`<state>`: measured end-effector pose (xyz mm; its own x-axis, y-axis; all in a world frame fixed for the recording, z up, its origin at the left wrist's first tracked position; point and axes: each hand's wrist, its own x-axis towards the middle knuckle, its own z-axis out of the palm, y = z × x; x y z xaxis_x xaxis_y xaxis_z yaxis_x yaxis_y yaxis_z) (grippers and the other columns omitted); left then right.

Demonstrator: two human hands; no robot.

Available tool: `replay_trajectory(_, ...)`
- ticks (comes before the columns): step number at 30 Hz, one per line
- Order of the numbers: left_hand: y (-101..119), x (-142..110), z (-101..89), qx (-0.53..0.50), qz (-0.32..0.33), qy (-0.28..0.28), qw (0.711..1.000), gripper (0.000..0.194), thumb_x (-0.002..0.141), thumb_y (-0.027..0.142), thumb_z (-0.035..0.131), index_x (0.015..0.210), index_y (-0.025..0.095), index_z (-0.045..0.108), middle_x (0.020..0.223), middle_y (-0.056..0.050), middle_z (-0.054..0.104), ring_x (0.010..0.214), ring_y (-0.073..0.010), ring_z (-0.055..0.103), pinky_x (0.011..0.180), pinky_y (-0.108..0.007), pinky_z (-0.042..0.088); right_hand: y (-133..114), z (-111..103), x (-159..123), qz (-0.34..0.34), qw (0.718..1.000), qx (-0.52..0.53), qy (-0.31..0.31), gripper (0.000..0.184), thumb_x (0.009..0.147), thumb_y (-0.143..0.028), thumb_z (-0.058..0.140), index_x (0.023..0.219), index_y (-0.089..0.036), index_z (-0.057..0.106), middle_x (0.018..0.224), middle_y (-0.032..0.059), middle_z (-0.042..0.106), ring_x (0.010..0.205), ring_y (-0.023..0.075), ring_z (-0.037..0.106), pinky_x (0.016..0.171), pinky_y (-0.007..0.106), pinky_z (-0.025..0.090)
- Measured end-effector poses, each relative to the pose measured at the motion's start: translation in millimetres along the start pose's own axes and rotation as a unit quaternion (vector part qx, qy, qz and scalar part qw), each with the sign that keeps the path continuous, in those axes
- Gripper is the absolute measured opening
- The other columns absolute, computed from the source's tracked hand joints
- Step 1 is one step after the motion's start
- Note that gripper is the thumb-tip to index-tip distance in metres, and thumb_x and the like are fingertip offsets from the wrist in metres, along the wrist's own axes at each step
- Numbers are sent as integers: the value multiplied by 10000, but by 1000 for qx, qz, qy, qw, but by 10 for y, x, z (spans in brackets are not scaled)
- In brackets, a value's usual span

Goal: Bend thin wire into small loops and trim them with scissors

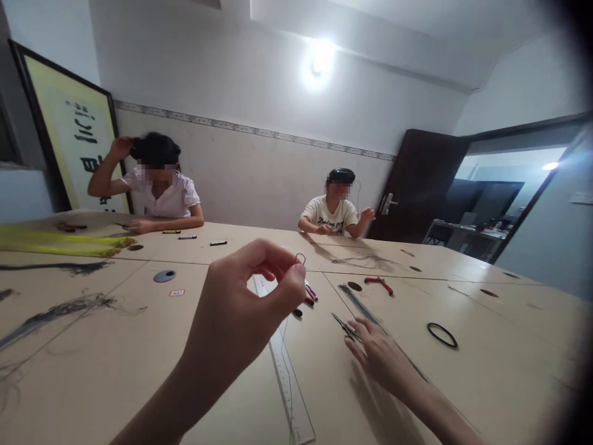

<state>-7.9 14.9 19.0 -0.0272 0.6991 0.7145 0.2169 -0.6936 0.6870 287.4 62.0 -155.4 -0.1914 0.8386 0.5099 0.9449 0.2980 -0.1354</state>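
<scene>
My left hand (250, 296) is raised above the beige table (139, 346), thumb and forefinger pinched on a small wire loop (301, 257) with a thin thread hanging from it. My right hand (377, 352) lies low on the table, its fingers stretched toward small dark scissors (343, 324) and touching them at the tips. A thin bundle of dark wires (365, 309) runs past that hand. A clear ruler (287, 377) lies between my two arms.
Red-handled pliers (380, 283), a second pink-handled tool (310, 292) and a black ring (442, 335) lie ahead. Yellow and dark fibre bundles (60, 244) sit left. Two other people sit at the far edge. An open doorway is at the right.
</scene>
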Motion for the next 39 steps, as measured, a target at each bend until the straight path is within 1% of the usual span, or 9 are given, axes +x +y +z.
replay_trajectory(3, 6, 3, 9, -4, 12, 8, 1000, 154, 715, 158, 645, 588, 244, 650, 508, 125, 642, 520, -21, 579, 534, -60, 459, 227, 167, -330, 6, 998, -18, -61, 328, 921, -396, 543, 1137, -154, 596, 1179, 122, 622, 1076, 245, 605, 905, 466, 501)
replay_trajectory(7, 1, -7, 22, -13, 19, 3, 1000, 156, 723, 156, 640, 598, 247, 663, 499, 141, 644, 508, -3, 578, 544, -45, 447, 198, 167, -482, 19, 994, -19, -109, 278, 947, -299, 522, 1184, -162, 567, 1237, 105, 588, 1152, 248, 560, 962, 485, 468)
replay_trajectory(13, 11, -13, 10, -8, 25, 16, 1000, 159, 716, 152, 635, 595, 252, 658, 494, 150, 636, 508, -1, 566, 547, -47, 439, 200, 88, -304, 74, 987, -55, -130, 175, 930, -271, 555, 1047, -154, 611, 1187, 80, 591, 1108, 232, 560, 930, 461, 473)
replay_trajectory(17, 14, 13, -16, -7, 9, 26, 1000, 147, 694, 157, 629, 574, 239, 652, 499, 115, 641, 533, -37, 581, 565, -88, 468, 288, 88, -188, 101, 979, -71, -160, 157, 938, -274, 546, 1006, -153, 618, 1062, 55, 636, 947, 184, 624, 846, 400, 518)
replay_trajectory(21, 21, 3, -44, -16, -3, 32, 999, 126, 672, 166, 629, 560, 222, 638, 507, 77, 638, 552, -70, 584, 536, -114, 482, 318, 94, -56, 109, 971, -78, -199, 178, 940, -289, 545, 874, -145, 627, 941, 30, 652, 858, 156, 631, 803, 365, 523)
replay_trajectory(24, 27, -21, -54, -35, 4, 46, 998, 126, 659, 160, 632, 549, 221, 634, 507, 74, 629, 539, -64, 578, 514, -99, 476, 276, 91, 46, 132, 962, -92, -221, 210, 935, -331, 549, 867, -146, 623, 893, 22, 647, 819, 153, 628, 772, 357, 523)
replay_trajectory(29, 17, -22, -43, -77, 18, 42, 996, 134, 664, 124, 622, 567, 217, 629, 502, 78, 617, 489, -47, 566, 432, -60, 440, 170, 54, 156, 140, 952, -94, -256, 209, 921, -340, 567, 875, -143, 621, 927, 28, 639, 804, 152, 616, 747, 346, 522)
replay_trajectory(35, 6, -27, -41, -114, 50, 54, 991, 158, 670, 87, 605, 569, 210, 601, 512, 88, 605, 457, -30, 565, 413, -40, 428, 135, 24, 216, 152, 951, -54, -265, 179, 895, -322, 606, 886, -144, 621, 952, 31, 635, 849, 168, 614, 783, 370, 514)
replay_trajectory(39, 21, -49, -49, -125, 57, 58, 989, 160, 666, 80, 593, 567, 205, 587, 481, 88, 588, 402, -32, 534, 395, -55, 437, 65, 0, 216, 198, 950, 41, -236, 181, 899, -316, 601, 858, -140, 611, 859, 7, 630, 760, 146, 614, 710, 329, 523)
